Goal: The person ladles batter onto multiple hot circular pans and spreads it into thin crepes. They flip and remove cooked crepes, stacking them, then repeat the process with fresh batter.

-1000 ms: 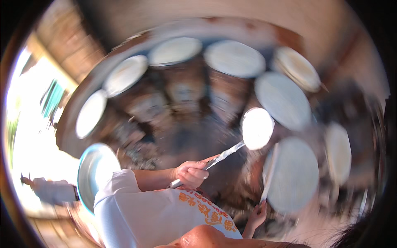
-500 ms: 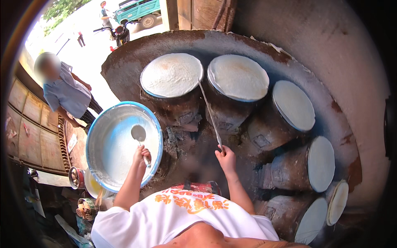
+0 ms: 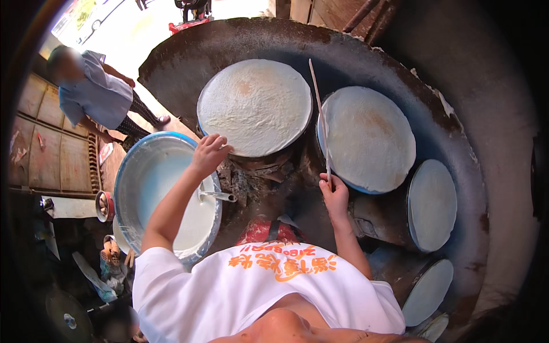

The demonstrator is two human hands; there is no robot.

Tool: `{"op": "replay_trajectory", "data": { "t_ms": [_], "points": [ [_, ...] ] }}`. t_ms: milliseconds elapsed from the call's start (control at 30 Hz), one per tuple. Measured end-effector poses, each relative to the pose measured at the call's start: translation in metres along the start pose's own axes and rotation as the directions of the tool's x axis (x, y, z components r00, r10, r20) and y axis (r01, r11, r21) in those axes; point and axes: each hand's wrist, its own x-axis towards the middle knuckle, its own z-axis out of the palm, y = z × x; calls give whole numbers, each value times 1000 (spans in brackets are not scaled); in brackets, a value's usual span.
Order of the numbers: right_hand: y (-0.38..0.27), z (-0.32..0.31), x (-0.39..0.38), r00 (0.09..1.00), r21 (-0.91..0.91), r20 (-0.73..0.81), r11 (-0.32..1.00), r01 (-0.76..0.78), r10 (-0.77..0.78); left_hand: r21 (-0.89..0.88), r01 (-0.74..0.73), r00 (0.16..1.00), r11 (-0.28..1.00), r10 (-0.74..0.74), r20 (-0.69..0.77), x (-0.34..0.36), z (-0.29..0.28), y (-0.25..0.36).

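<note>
My right hand (image 3: 334, 193) is closed on the lower end of a long thin wooden stick (image 3: 318, 106), which points away from me across the left edge of the second round griddle's pancake (image 3: 369, 140). My left hand (image 3: 210, 154) is held over the near left rim of the first griddle, fingers bent but apart, with nothing seen in them. Just beyond those fingers lies a large pale pancake (image 3: 257, 106) with a wrinkled surface and a light brown patch. Below my left forearm, a ladle (image 3: 220, 196) rests with its handle over the rim of a blue basin (image 3: 127, 151) of white batter.
More griddles with pale pancakes curve down the right side, among them one pancake (image 3: 433, 206) and a nearer one (image 3: 428, 291). A curved ledge (image 3: 229, 37) surrounds them. At the left stands a person (image 3: 100, 94) in a light blue shirt. A red pail (image 3: 104, 206) sits beside the basin.
My left hand has let go of the ladle and moved up and right to the first griddle's edge. The stick has shifted right, away from the first pancake. The view has turned.
</note>
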Motion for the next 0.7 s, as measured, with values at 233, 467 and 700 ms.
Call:
{"op": "replay_trajectory", "data": {
  "t_ms": [233,467,700],
  "points": [
    [-1,16,28,989,40,60,989,-140,137,-258,-89,972,962,141,190,11,5,-25],
    [-5,31,24,982,65,6,980,-190,190,-301,-230,962,926,263,74,27,16,-42],
    [-13,46,21,979,64,-22,977,-203,205,-292,-217,965,931,250,80,40,-4,-36]
  ]
}}
